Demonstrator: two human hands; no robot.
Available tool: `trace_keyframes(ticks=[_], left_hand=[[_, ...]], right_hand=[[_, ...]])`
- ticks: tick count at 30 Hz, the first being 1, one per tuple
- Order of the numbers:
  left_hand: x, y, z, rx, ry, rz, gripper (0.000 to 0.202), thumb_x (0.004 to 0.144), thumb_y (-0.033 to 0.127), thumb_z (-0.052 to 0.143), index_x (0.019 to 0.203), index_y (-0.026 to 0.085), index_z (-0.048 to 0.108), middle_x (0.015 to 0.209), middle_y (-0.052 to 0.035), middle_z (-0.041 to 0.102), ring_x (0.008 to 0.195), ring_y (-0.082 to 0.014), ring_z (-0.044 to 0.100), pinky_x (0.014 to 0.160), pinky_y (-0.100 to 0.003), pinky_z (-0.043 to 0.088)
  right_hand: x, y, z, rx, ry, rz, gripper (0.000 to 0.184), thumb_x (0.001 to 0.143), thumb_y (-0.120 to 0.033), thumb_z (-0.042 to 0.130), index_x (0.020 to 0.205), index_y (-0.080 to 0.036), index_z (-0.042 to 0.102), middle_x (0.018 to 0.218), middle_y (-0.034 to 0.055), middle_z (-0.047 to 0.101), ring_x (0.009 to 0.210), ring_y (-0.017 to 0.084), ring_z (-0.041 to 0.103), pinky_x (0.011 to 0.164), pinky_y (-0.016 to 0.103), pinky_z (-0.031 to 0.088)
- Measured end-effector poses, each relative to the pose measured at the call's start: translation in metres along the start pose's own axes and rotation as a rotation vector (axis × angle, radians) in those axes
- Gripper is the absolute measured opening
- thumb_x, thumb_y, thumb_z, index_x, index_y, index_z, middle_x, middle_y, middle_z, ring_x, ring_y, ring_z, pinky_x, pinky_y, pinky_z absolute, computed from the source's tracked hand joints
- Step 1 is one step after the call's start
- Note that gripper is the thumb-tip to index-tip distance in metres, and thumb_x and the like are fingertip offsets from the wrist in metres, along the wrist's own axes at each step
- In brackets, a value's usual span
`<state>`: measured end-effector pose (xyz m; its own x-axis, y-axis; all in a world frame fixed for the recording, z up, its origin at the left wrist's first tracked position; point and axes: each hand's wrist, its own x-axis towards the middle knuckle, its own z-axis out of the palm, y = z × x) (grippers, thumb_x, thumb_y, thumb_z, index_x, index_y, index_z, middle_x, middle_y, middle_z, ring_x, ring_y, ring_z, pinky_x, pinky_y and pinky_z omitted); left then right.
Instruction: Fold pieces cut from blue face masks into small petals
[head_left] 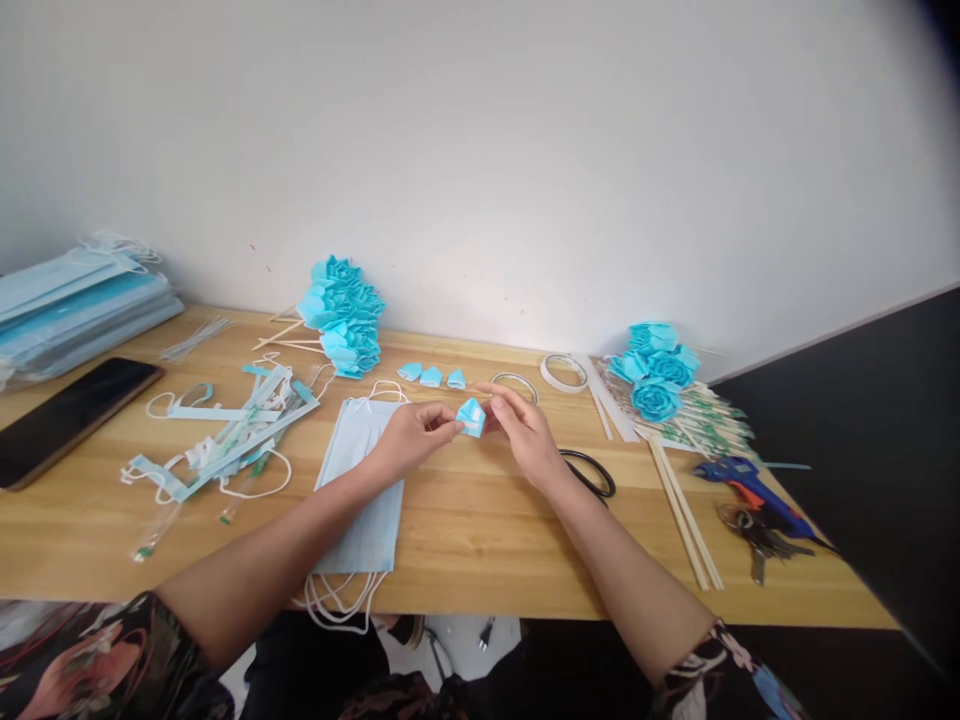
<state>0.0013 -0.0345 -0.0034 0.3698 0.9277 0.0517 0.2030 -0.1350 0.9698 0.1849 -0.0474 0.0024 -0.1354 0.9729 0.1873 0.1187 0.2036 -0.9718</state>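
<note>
My left hand (411, 436) and my right hand (525, 428) meet over the middle of the wooden table (480, 520), both pinching a small folded blue piece (472, 416) of mask fabric. The fingers of both hands are closed on it. Below my left hand lies a stack of flat blue face masks (360, 500) with white ear loops hanging over the table's front edge. Three folded blue pieces (432, 376) sit in a row just beyond my hands.
Blue fabric roses on sticks lie at the back middle (343, 315) and at the right (657, 375). Mask scraps (225, 430), a phone (67, 415), stacked masks (79, 305), tape rolls (564, 370), scissors (592, 472), wooden sticks (686, 515), a glue gun (750, 487) and keys (761, 540) lie about.
</note>
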Motion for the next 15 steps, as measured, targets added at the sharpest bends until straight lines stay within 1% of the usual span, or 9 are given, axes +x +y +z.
trace_keyframes(ticks=[2,5,11,15], left_hand=[[0.001,0.001,-0.001,-0.021,0.037,-0.009,0.024,0.075,0.037,0.059,0.067,0.014,0.058,0.057,0.0042,0.046,0.052,-0.0075,0.036,0.05,-0.02,0.027],[0.001,0.001,-0.001,-0.05,0.047,-0.017,0.025,0.075,0.039,0.059,0.067,0.014,0.057,0.057,0.0039,0.046,0.052,-0.0074,0.036,0.049,-0.021,0.026],[0.002,-0.003,-0.001,-0.096,0.025,-0.056,0.027,0.076,0.04,0.056,0.066,0.015,0.055,0.057,0.0035,0.048,0.051,-0.0077,0.04,0.05,-0.021,0.03],[0.003,-0.005,-0.003,-0.095,0.049,-0.067,0.027,0.076,0.04,0.055,0.064,0.016,0.053,0.056,0.0037,0.048,0.051,-0.008,0.041,0.05,-0.021,0.031]], right_hand=[[0.0,-0.001,0.001,0.012,-0.057,0.007,0.034,0.088,-0.042,0.053,0.117,-0.026,0.06,0.08,0.0013,0.06,0.073,0.016,0.059,0.071,0.032,0.051],[0.0,0.001,0.003,-0.047,-0.111,0.007,0.04,0.083,-0.034,0.06,0.121,-0.024,0.056,0.079,-0.0001,0.057,0.073,0.014,0.056,0.071,0.029,0.049],[0.003,0.01,0.004,-0.083,-0.095,-0.007,0.041,0.081,-0.029,0.06,0.121,-0.023,0.057,0.078,-0.0011,0.055,0.071,0.013,0.053,0.069,0.027,0.044],[0.003,0.006,0.001,-0.057,-0.114,-0.01,0.041,0.081,-0.027,0.059,0.122,-0.022,0.056,0.08,-0.0008,0.056,0.073,0.013,0.053,0.071,0.027,0.043]])
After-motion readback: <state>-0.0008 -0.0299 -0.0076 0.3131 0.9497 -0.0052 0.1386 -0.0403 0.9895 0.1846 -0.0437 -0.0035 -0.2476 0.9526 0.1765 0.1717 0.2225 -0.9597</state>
